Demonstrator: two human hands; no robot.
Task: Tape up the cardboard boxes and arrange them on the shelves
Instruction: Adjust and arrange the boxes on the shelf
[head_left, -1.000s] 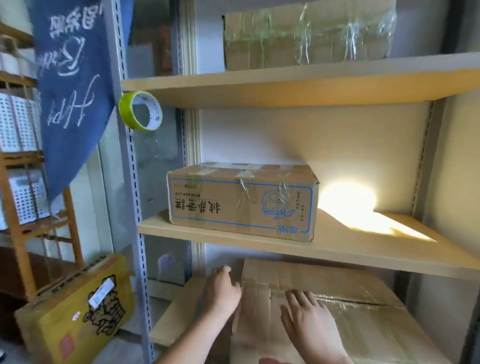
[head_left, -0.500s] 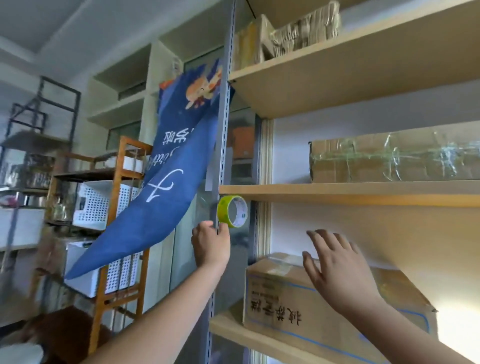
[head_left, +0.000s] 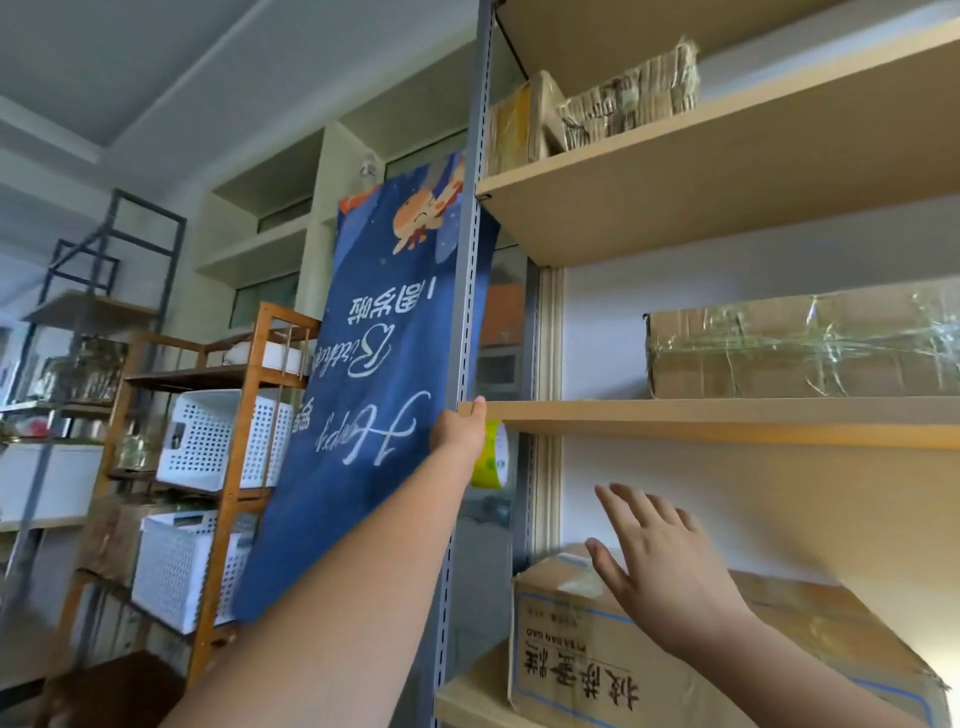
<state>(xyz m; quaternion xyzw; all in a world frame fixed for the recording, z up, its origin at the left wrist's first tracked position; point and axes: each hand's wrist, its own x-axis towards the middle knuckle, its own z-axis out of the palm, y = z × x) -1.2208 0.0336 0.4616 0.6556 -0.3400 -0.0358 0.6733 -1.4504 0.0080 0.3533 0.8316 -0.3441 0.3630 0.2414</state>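
The yellow tape roll (head_left: 493, 457) hangs at the shelf upright (head_left: 470, 312), just under the middle shelf (head_left: 727, 421). The left hand (head_left: 460, 428) is on it, looks like a grip, but the fingers are hidden. The right hand (head_left: 660, 561) is spread wide over the printed cardboard box (head_left: 597, 660) on the lower shelf.

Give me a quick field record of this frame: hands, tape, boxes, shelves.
left hand: raised to the tape roll hanging at the shelf upright; grip hidden
right hand: open, fingers spread, above the printed box
printed box: on lower shelf, blue lettering
taped box: on middle shelf, wrapped in clear tape
top shelf: bundled cardboard
beside rack: blue banner
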